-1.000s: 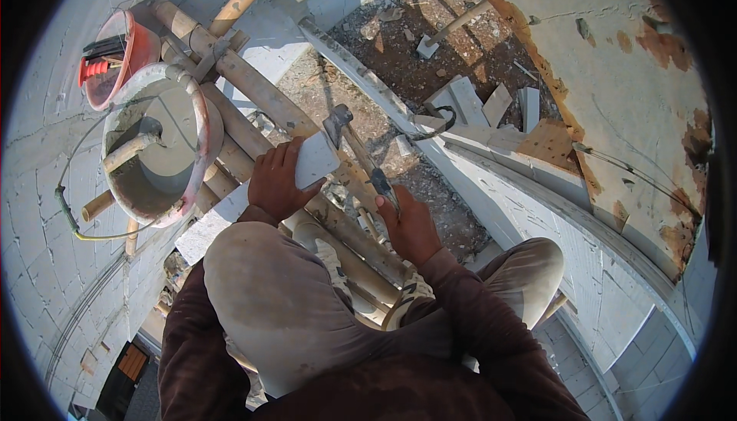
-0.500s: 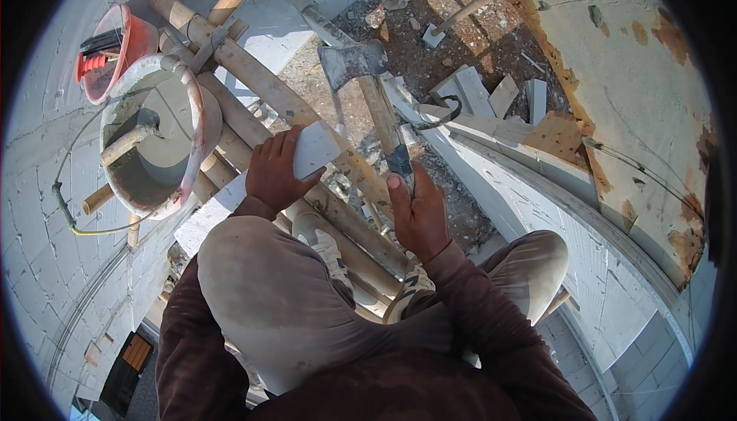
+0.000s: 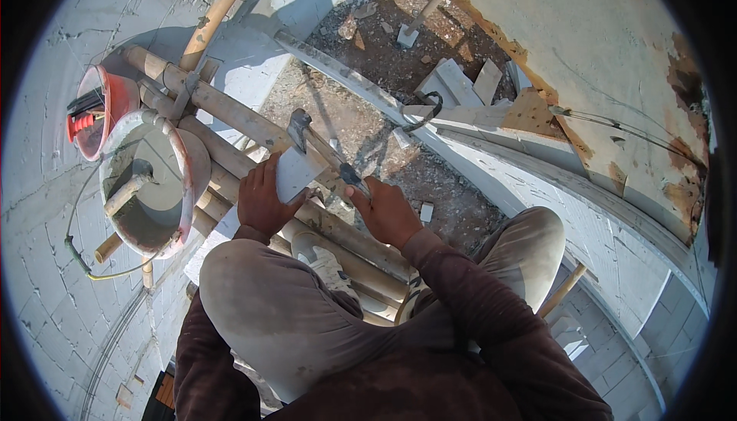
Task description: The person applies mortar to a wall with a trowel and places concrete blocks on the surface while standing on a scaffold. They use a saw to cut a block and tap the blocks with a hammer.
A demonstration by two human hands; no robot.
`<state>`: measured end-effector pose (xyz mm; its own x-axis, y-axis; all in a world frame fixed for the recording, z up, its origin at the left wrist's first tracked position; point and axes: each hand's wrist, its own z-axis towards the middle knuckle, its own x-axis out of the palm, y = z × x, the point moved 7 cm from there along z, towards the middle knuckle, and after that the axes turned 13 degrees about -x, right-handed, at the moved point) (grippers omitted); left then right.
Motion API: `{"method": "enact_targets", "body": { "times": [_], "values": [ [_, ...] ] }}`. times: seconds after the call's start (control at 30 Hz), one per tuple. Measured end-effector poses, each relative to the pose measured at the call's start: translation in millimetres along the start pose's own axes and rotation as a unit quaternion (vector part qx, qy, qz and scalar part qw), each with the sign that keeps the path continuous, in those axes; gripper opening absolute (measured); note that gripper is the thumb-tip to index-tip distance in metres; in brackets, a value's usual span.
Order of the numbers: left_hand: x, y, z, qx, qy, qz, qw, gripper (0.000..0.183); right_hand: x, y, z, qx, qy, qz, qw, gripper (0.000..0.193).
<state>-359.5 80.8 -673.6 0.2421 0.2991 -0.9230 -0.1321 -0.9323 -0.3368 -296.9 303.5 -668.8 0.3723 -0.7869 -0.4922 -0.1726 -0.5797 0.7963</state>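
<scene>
My left hand (image 3: 259, 198) is closed around a small white block (image 3: 295, 174), held over the bamboo poles. In my right hand (image 3: 390, 212) is a hatchet, its wooden handle wrapped in dark tape (image 3: 350, 174) near my grip. The hatchet head (image 3: 299, 127) is just beyond the block's far edge; whether blade and block touch I cannot tell. Small white pieces (image 3: 426, 211) show past my right hand over the rubble, another white piece (image 3: 401, 138) farther off. My bent knees lie either side of my forearms.
Bamboo poles (image 3: 230, 119) run diagonally beneath me. On the left stand a mortar-smeared bucket (image 3: 186, 191) with a wooden-handled tool inside and a red bucket (image 3: 121, 99) of tools. A white block wall (image 3: 491, 179) borders the rubble floor (image 3: 330, 99); a stained slab (image 3: 614, 52) lies right.
The hatchet has swung down and left to the block's far edge. Small white pieces now show over the rubble. The whole view has shifted with my head.
</scene>
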Motion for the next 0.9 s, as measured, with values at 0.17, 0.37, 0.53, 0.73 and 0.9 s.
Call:
{"method": "enact_targets", "body": {
  "times": [0.17, 0.37, 0.53, 0.73, 0.9],
  "values": [
    [0, 4, -7, -0.013, -0.001, 0.027, 1.0, 0.09, -22, 39, -8, -0.029, -0.087, 0.073, 0.993, 0.049],
    [1, 0, -6, 0.004, -0.006, 0.01, 1.0, 0.088, -2, 9, -1, 0.034, 0.003, 0.002, 0.999, 0.047],
    [4, -2, -7, -0.018, 0.016, 0.03, 0.999, 0.09, -16, 31, -9, -0.016, -0.094, 0.066, 0.993, 0.048],
    [3, 6, -8, -0.001, -0.006, 0.03, 1.0, 0.092, -2, 12, 2, 0.065, 0.055, 0.036, 0.996, 0.052],
    [7, -7, -5, 0.0, 0.006, 0.039, 0.999, 0.092, 4, 2, -1, 0.02, -0.05, 0.036, 0.998, 0.056]
  ]
}}
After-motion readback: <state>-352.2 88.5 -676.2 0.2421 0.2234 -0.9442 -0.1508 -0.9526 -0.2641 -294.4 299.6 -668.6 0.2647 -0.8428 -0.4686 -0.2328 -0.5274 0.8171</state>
